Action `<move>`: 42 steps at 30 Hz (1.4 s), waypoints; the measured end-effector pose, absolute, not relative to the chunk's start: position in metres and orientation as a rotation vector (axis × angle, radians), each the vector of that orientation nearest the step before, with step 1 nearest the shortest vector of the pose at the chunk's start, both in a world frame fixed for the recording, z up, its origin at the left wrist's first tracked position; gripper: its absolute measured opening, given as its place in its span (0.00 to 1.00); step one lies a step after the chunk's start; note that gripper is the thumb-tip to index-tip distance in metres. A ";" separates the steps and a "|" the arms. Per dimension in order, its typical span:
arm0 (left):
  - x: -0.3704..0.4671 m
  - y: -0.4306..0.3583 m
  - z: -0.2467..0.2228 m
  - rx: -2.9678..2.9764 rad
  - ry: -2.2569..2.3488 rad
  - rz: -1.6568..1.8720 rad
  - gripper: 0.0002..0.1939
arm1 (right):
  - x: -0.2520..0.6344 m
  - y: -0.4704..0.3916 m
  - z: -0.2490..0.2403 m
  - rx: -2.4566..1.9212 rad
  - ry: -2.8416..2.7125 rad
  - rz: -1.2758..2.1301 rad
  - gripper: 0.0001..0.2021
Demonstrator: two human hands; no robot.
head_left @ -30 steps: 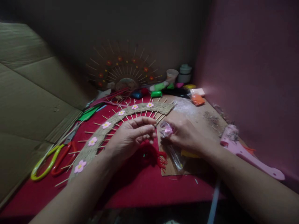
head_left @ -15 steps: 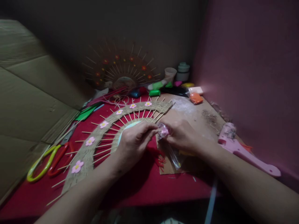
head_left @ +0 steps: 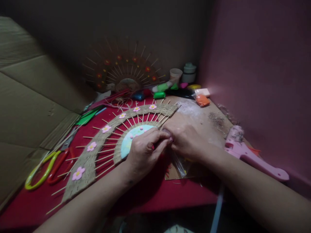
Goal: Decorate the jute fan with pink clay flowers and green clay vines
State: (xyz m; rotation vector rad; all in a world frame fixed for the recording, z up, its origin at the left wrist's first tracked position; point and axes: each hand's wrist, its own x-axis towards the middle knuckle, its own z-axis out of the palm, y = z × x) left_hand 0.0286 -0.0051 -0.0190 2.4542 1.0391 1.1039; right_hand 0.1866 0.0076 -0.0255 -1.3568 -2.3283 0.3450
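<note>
- Dim light covers our corner, with a cardboard sheet [head_left: 29, 106] standing on our left, a purplish wall [head_left: 255, 64] on our right and a red cloth [head_left: 167, 197] spread over the surface before us.
- We have our right hand [head_left: 186, 137] closed around a small shiny pinkish packet [head_left: 167, 131], most of it hidden by our fingers.
- Our left hand [head_left: 144, 152] meets it there, thumb and fingertips pinched together against the packet; we cannot tell what, if anything, lies between them.
- Both our hands are over the left edge of a brown board [head_left: 201, 119], and a clear plastic piece [head_left: 179, 165] lies just below our right hand.
- Beside and partly behind our left hand lies a woven fan [head_left: 91, 165], its thin sticks crossing an arched band dotted with pink flowers [head_left: 78, 173], its pale blue centre [head_left: 126, 145] bearing small pink dots.
- We see scissors [head_left: 52, 166] with yellow and red handles left of the fan, and a pink tool [head_left: 259, 161] right of our right forearm.
- Against the back wall, a second fan [head_left: 128, 83] stands upright near a cup [head_left: 176, 74] and a lidded jar [head_left: 189, 72]; nearer us sit a green packet [head_left: 159, 95] and an orange packet [head_left: 202, 100].
</note>
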 end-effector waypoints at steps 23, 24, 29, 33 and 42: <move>0.008 0.016 -0.005 0.924 0.729 0.855 0.06 | 0.192 0.011 -0.014 -1.476 -2.222 0.365 0.04; 0.008 0.016 -0.005 0.911 0.720 0.870 0.07 | 0.192 0.011 -0.013 -1.478 -2.222 0.373 0.04; 0.009 0.016 -0.003 0.823 0.753 0.898 0.09 | 0.192 0.011 -0.011 -1.477 -2.218 0.447 0.04; 0.007 0.017 -0.003 0.808 0.758 0.890 0.07 | 0.191 0.010 -0.011 -1.468 -2.221 0.398 0.05; 0.003 0.019 -0.007 0.815 0.675 0.936 0.05 | 0.193 0.013 -0.015 -1.419 -2.167 0.396 0.06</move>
